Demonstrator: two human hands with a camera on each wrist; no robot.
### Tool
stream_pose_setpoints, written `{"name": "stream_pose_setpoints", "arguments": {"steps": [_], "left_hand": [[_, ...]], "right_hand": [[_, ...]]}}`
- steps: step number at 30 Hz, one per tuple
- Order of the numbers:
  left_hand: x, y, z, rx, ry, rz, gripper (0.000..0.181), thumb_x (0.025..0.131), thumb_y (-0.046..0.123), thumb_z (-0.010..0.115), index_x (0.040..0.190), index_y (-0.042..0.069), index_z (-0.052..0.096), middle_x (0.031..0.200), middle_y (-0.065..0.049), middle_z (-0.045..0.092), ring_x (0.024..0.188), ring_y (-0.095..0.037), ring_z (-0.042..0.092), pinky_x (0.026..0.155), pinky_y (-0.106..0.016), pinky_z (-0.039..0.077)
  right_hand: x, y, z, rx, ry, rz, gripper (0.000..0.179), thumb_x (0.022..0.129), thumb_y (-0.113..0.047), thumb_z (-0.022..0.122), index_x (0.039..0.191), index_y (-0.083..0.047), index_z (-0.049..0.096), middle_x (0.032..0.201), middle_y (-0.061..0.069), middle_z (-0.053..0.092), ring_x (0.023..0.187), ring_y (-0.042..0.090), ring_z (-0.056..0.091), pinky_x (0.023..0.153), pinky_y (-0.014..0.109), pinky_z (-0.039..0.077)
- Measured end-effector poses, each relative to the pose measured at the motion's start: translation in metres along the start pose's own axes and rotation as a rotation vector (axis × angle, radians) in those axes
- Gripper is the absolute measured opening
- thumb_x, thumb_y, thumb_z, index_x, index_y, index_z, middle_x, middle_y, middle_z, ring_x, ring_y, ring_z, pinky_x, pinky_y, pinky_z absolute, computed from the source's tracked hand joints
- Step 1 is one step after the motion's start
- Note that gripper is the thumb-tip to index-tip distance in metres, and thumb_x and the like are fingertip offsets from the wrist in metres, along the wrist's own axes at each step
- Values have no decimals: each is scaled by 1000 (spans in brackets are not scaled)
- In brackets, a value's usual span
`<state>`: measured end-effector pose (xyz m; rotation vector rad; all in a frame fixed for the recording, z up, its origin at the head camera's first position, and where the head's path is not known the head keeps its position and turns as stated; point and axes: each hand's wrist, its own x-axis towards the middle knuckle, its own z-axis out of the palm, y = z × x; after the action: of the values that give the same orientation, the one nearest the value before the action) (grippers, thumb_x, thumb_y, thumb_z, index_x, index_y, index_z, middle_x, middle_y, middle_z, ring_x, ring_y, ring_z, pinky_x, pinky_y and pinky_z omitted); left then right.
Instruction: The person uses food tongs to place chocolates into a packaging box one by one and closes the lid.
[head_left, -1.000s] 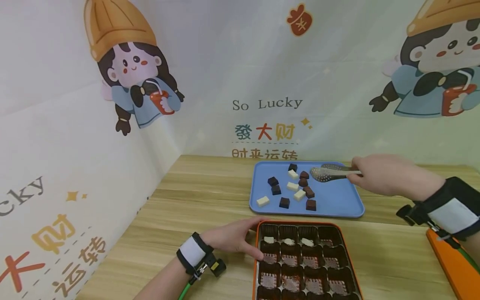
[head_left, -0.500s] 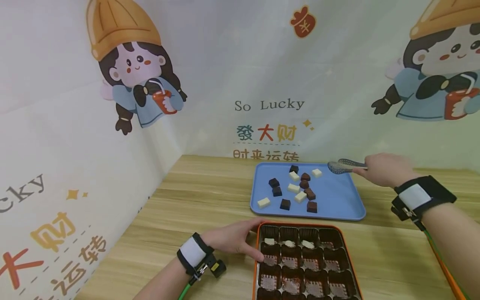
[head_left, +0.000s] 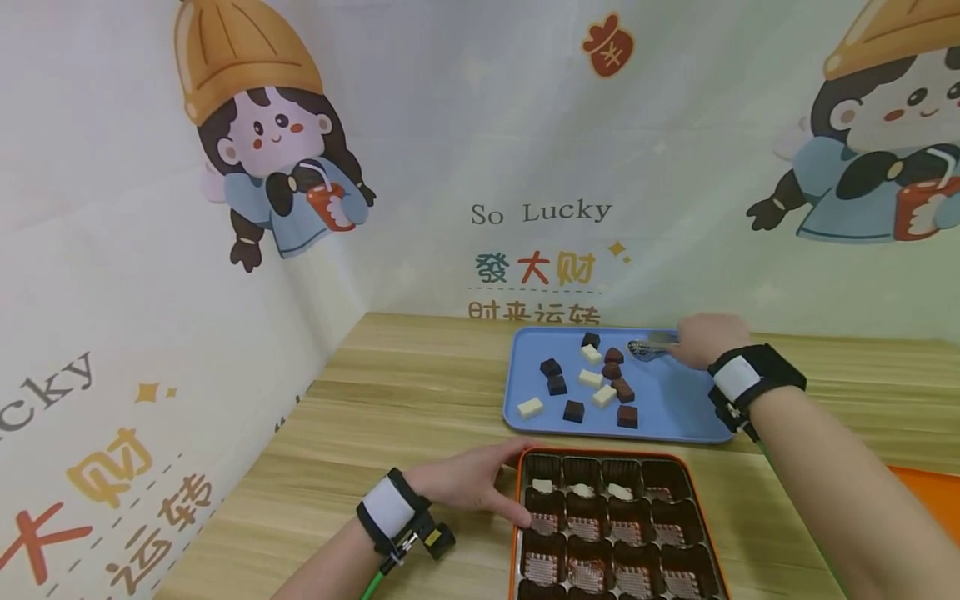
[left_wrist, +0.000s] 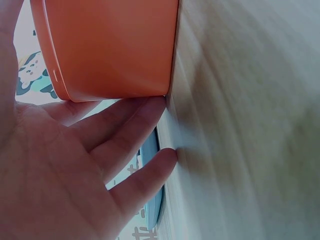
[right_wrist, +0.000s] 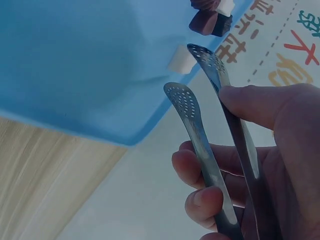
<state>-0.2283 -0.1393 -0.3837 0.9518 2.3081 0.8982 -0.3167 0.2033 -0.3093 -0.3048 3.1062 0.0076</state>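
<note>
My right hand [head_left: 712, 340] holds perforated metal tongs [head_left: 651, 347] over the right part of a blue tray [head_left: 682, 400]. Their two tips stand apart. In the right wrist view a white chocolate piece [right_wrist: 181, 60] lies on the tray by the tips; the tongs cover it in the head view. White and brown chocolates [head_left: 603, 395] are scattered on the tray's left half. My left hand [head_left: 476, 479] rests against the far left corner of an orange box [head_left: 515, 542], thumb at its rim, fingers extended along the far wall [left_wrist: 110, 50].
A dark compartmented insert [head_left: 589, 503] fills the box, with white pieces in three cells of its far row. An orange object [head_left: 926, 492] lies at the right, partly behind my right forearm. A printed cloth [head_left: 420, 167] hangs behind the wooden table [head_left: 375, 383].
The tongs first drew back to the right, uncovering the white chocolate piece, then came back left over it. My left hand has stayed at the box.
</note>
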Motion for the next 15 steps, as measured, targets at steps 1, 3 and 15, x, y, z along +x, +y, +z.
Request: {"name": "stream_pose_setpoints", "arguments": {"steps": [1, 3, 15], "left_hand": [[0, 0, 0, 0, 1, 5, 88, 84, 28, 79, 153, 10, 27, 150, -4, 37, 137, -18, 33, 112, -36, 30], [0, 1, 0, 1, 0, 17, 87, 84, 28, 79, 152, 10, 27, 150, -3, 38, 137, -17, 33, 112, -35, 30], [-1, 1, 1, 36, 5, -1, 88, 84, 31, 78, 153, 11, 27, 152, -7, 34, 138, -20, 31, 112, -37, 30]], "right_hand": [[1, -2, 1, -4, 10, 4, 39, 94, -22, 57, 58, -10, 51, 56, 0, 42, 52, 16, 41, 48, 27, 30], [2, -5, 3, -6, 22, 11, 38, 93, -19, 57, 57, -9, 52, 56, 1, 44, 53, 17, 42, 48, 28, 31], [10, -15, 18, 14, 124, 18, 30, 91, -18, 64, 65, -3, 61, 65, 8, 59, 61, 24, 56, 54, 39, 49]]}}
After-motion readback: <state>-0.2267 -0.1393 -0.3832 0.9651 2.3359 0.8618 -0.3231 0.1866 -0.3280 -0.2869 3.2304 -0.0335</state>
